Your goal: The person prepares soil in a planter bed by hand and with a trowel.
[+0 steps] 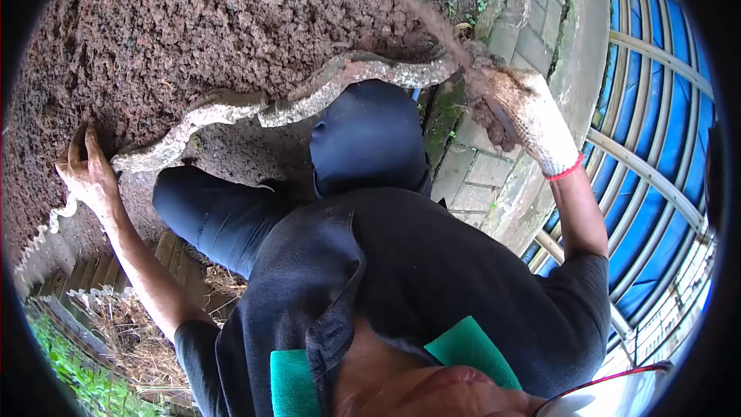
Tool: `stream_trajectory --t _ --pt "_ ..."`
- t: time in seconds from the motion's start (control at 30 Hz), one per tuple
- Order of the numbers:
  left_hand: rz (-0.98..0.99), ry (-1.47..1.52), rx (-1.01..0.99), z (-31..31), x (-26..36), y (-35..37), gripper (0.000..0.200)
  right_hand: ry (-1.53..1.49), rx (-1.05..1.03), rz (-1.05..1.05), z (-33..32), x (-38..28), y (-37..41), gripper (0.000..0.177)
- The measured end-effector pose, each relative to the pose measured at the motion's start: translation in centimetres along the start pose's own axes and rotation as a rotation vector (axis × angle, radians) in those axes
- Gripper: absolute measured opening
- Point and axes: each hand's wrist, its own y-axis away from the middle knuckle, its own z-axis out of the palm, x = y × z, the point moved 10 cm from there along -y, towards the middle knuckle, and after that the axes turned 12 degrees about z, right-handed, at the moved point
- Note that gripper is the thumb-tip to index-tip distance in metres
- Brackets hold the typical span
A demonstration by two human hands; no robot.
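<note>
My left hand is bare, its fingers spread and their tips pressed into the dark, crumbly soil beside a wavy raised edging. My right hand wears a white knit glove with a red cuff, its finger part stained brown. The gloved fingers are curled around a clump of wet brown soil, which bulges out below them. From the glove a blurred brown streak stretches up and left over the soil; I cannot tell if it is loose soil or a tool.
The wavy edging borders the soil and passes in front of my knees. A brick path and a concrete kerb run along the right, beside blue sheeting behind metal bars. Dry straw lies at the lower left.
</note>
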Motion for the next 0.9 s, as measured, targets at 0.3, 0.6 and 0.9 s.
stream_trajectory --t 0.3,0.6,0.9 --pt "0.061 0.044 0.017 0.6 -0.3 -0.1 0.039 0.894 0.496 0.008 1.2 -2.3 5.1 0.033" --pt "-0.039 -0.053 -0.035 3.2 -4.0 -0.8 0.052 -0.045 0.101 0.229 -2.2 0.3 10.4 0.032" --pt "0.089 -0.040 -0.063 1.3 -0.6 -0.4 0.047 -1.431 -0.139 0.379 9.1 13.0 2.0 0.034"
